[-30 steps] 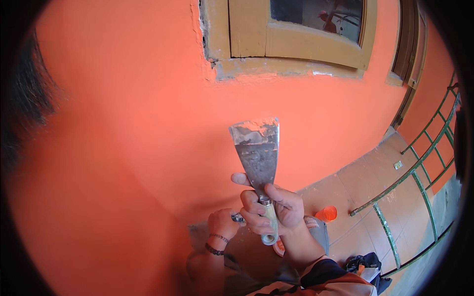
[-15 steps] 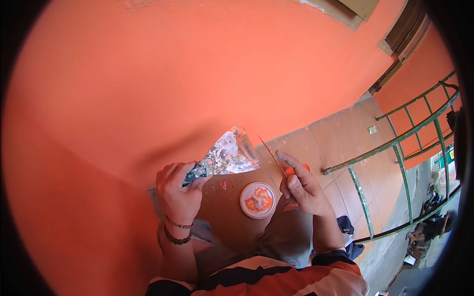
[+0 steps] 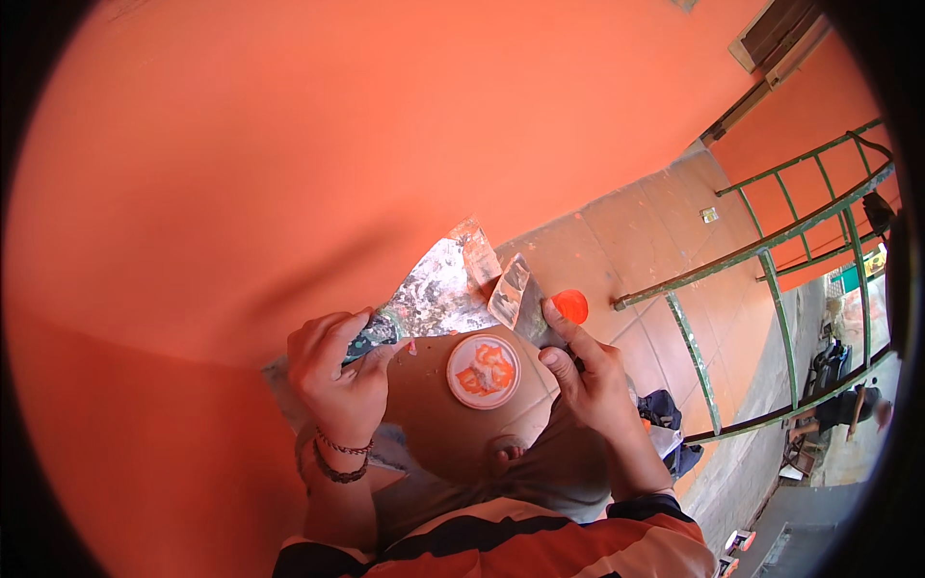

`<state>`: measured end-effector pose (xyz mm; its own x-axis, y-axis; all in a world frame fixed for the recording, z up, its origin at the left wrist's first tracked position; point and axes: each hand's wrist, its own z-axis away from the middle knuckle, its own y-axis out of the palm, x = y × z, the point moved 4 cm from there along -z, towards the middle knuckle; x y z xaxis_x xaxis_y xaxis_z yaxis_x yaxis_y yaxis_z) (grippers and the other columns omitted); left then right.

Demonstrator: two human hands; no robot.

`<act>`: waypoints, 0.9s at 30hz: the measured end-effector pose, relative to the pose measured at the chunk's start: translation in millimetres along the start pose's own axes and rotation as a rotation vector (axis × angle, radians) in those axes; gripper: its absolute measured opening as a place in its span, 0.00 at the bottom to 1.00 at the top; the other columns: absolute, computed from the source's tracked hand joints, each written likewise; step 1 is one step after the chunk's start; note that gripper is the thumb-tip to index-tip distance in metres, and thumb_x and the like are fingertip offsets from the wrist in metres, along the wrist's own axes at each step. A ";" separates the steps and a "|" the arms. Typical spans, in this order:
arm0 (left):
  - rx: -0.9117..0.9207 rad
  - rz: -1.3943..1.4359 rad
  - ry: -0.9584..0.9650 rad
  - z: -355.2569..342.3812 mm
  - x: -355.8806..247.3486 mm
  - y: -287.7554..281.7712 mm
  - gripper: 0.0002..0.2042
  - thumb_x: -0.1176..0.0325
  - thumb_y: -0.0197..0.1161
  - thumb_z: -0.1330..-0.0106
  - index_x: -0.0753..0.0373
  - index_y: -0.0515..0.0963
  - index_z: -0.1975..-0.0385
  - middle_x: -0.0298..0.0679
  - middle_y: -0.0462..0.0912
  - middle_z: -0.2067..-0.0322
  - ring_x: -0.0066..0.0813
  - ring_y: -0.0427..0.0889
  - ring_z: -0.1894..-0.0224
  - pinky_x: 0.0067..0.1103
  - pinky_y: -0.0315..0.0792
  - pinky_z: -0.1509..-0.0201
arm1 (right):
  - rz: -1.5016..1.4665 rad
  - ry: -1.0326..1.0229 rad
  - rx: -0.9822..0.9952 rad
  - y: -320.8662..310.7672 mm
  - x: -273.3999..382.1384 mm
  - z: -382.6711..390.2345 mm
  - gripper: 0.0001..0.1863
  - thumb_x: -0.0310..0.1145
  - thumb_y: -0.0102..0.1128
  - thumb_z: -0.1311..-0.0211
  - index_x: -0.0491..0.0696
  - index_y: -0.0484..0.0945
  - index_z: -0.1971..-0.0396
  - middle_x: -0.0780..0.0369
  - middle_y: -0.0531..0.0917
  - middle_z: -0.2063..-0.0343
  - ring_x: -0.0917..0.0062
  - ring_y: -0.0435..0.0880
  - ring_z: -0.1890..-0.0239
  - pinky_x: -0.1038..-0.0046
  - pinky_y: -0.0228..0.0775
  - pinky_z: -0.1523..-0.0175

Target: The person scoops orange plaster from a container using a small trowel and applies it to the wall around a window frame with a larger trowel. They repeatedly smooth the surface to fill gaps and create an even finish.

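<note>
My left hand [image 3: 337, 371] is closed round the dark handle of a wide putty knife [image 3: 438, 294], whose broad blade is caked with grey and white residue. In my right hand [image 3: 597, 380] is a smaller putty knife [image 3: 520, 299], its blade turned flat to view and its edge close to the wide blade's right edge; I cannot tell whether they touch. Below the blades stands a round white tub [image 3: 484, 395] with orange and white paste in it. An orange disc-like thing [image 3: 570, 306] shows just beyond my right fingertips.
An orange wall [image 3: 337, 125] rises ahead and to the left. A green metal ladder [image 3: 771, 260] leans across the tiled floor [image 3: 617, 241] at the right. Dark cloth or a bag [image 3: 665, 414] lies near its foot. Farther right, a person [image 3: 853, 409] is in the background.
The smaller putty knife has turned from edge-on to flat and moved left against or near the wide blade. In the picture, the tub and ladder have shifted slightly left and up.
</note>
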<state>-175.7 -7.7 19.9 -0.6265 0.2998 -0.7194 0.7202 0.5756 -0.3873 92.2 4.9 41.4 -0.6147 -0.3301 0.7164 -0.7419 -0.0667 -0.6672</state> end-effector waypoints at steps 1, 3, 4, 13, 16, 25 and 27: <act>0.003 0.033 -0.008 -0.3 1.4 1.4 0.19 0.82 0.77 0.60 0.70 0.82 0.64 0.43 0.83 0.63 0.35 0.80 0.59 0.27 0.74 0.54 | 0.007 -0.018 -0.023 -0.6 -3.6 -1.1 0.28 0.31 0.66 0.37 0.48 0.72 0.36 0.50 0.85 0.68 0.62 0.87 0.68 0.69 0.77 0.62; 0.007 0.021 -0.002 -1.8 2.9 0.3 0.20 0.83 0.78 0.60 0.70 0.81 0.64 0.43 0.83 0.62 0.34 0.80 0.59 0.27 0.75 0.54 | 0.012 -0.051 -0.051 0.8 -11.6 -3.5 0.28 0.31 0.67 0.38 0.49 0.73 0.37 0.50 0.84 0.69 0.62 0.87 0.69 0.69 0.77 0.62; 0.021 0.036 -0.012 -2.6 4.6 0.5 0.19 0.83 0.78 0.60 0.71 0.81 0.64 0.43 0.83 0.62 0.34 0.80 0.59 0.26 0.75 0.55 | 0.003 -0.022 -0.069 1.3 -18.6 -4.9 0.27 0.31 0.67 0.37 0.49 0.74 0.38 0.50 0.84 0.69 0.62 0.87 0.69 0.70 0.77 0.63; 0.058 0.153 -0.076 -2.2 17.6 14.6 0.19 0.83 0.78 0.58 0.72 0.79 0.65 0.42 0.82 0.62 0.28 0.80 0.60 0.22 0.75 0.56 | -0.312 0.338 0.033 -22.3 -59.5 -11.3 0.24 0.41 0.55 0.27 0.44 0.72 0.38 0.64 0.78 0.78 0.84 0.76 0.77 0.76 0.71 0.71; 0.108 0.299 -0.151 -4.3 25.9 20.1 0.19 0.84 0.77 0.58 0.71 0.78 0.65 0.38 0.81 0.64 0.23 0.78 0.61 0.20 0.74 0.58 | -0.600 0.322 0.315 -41.2 -36.5 -14.4 0.22 0.41 0.52 0.25 0.40 0.73 0.42 0.65 0.77 0.77 0.84 0.76 0.76 0.78 0.70 0.70; 0.210 0.502 -0.239 -6.8 31.3 41.2 0.19 0.85 0.77 0.58 0.71 0.77 0.66 0.36 0.80 0.65 0.19 0.77 0.63 0.18 0.73 0.59 | -0.183 0.029 0.231 -56.5 4.3 -48.1 0.13 0.31 0.56 0.29 0.40 0.79 0.51 0.58 0.79 0.76 0.74 0.79 0.76 0.73 0.71 0.69; 0.215 0.439 -0.223 -8.1 32.3 39.9 0.20 0.85 0.78 0.60 0.72 0.78 0.65 0.42 0.81 0.63 0.25 0.80 0.62 0.21 0.76 0.58 | -0.052 0.007 0.205 -61.8 7.9 -44.7 0.13 0.29 0.58 0.31 0.40 0.78 0.51 0.57 0.78 0.76 0.72 0.79 0.77 0.72 0.71 0.70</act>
<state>-169.5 31.0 -14.2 -0.1915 0.2946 -0.9362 0.9596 0.2567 -0.1155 121.3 48.5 97.4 -0.5794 -0.3142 0.7520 -0.7032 -0.2738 -0.6562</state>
